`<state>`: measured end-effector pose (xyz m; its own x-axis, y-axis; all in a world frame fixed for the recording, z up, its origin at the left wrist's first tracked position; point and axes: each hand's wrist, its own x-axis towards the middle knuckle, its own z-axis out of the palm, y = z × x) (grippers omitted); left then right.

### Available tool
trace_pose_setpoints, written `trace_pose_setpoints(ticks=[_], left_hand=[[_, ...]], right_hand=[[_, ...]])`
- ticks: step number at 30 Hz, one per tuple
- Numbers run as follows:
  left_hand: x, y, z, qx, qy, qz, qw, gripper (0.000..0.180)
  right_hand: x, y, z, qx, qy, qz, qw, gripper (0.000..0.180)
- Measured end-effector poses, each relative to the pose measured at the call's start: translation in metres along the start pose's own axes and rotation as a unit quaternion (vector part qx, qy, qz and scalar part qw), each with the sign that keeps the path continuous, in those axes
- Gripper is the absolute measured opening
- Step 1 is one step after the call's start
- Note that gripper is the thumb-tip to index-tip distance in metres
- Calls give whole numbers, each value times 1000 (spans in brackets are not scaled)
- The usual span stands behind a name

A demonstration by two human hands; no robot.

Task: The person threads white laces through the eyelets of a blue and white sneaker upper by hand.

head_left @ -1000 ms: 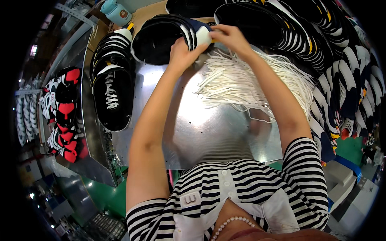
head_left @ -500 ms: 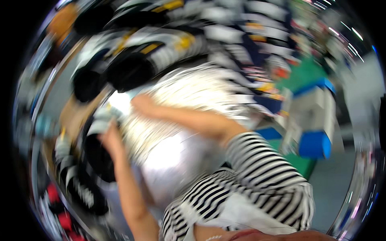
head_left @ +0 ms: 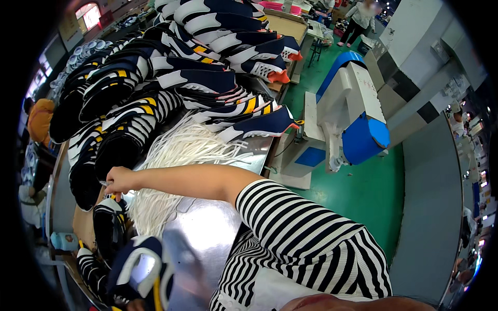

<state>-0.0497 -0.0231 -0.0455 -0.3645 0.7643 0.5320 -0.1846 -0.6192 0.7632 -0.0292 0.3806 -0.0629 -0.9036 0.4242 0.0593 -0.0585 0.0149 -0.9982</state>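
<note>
My right arm reaches across a pile of white shoelaces (head_left: 179,147) on a shiny metal tabletop (head_left: 207,220). At its end my right hand (head_left: 120,181) has its fingers curled together, between a stack of dark shoe uppers (head_left: 122,147) and a black-and-white upper (head_left: 108,228) below. What those fingers hold, if anything, is hidden. Close to me at the lower left, a navy, white and yellow shoe upper (head_left: 124,264) is slightly blurred. Only a bit of my left hand (head_left: 136,305) shows at its lower edge, gripping the upper; most of that hand is out of sight.
More navy-and-white uppers (head_left: 223,23) are stacked at the back of the table. To the right stands a white machine with blue covers (head_left: 363,137) on the green floor. A grey partition (head_left: 433,197) runs along the right side. A person (head_left: 359,20) stands far off.
The view has shifted and become sharper. My right hand has moved from the laces' far edge to the dark uppers; my left hand has drawn back toward me with a shoe upper.
</note>
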Motion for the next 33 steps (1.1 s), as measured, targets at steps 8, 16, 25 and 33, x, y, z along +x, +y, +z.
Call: trace_pose_setpoints(ticks=[8,16,25,33], left_hand=[[-93,-89,34,-224,215,-257,915,47],[-61,-28,95,638,294,-107,704,40],[9,-41,130,774,13,-195,602,34],[11,-37,45,592,9,-377,712,31]], right_hand=[[-64,-115,-24,99,-93,-125,983,19],[-229,-181,-44,131,-76,-98,984,20],[-228,44,72,133,-63,52,988,20],[-220,46,75,191,-30,130,972,10]])
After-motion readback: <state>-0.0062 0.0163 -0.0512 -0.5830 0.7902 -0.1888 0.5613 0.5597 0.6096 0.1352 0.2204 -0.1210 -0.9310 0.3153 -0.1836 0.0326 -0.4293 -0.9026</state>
